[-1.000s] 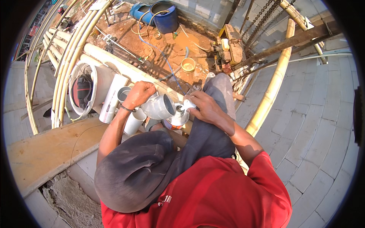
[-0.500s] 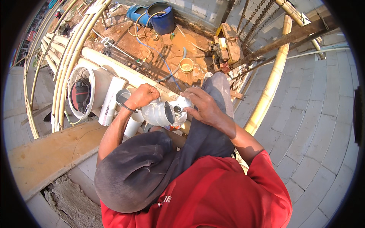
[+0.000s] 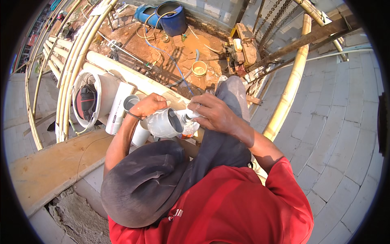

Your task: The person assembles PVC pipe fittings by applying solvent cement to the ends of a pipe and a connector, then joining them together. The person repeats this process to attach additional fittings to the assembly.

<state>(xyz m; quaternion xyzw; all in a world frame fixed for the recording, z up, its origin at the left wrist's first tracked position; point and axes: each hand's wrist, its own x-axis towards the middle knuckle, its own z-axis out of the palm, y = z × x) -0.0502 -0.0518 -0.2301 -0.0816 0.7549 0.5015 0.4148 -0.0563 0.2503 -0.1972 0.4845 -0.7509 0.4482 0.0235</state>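
My left hand [image 3: 151,106] is closed on the upper rim of a short, wide grey-white plastic pipe fitting [image 3: 160,124]. The fitting lies tilted over my lap, its dark open mouth facing right. My right hand [image 3: 212,112] pinches a small white cap-like piece [image 3: 189,113] right beside that mouth. What the piece carries at its end cannot be made out. Below it, partly hidden, sits a small can [image 3: 190,129] with a red and white side. White pipe lengths [image 3: 118,109] and a grey-mouthed pipe piece [image 3: 130,101] are close to my left wrist.
A white bucket [image 3: 106,94] holding a black and red tool [image 3: 87,99] stands at left. Bamboo poles [image 3: 290,83] rise on both sides. A wooden board [image 3: 61,164] lies at lower left. Beyond a bamboo edge, lower muddy ground holds a blue barrel [image 3: 172,20] and a rusty machine [image 3: 243,51].
The pipe fitting has turned in my left hand, and its mouth has shifted slightly left. My right hand has tipped the white piece and moved it slightly left, toward the mouth.
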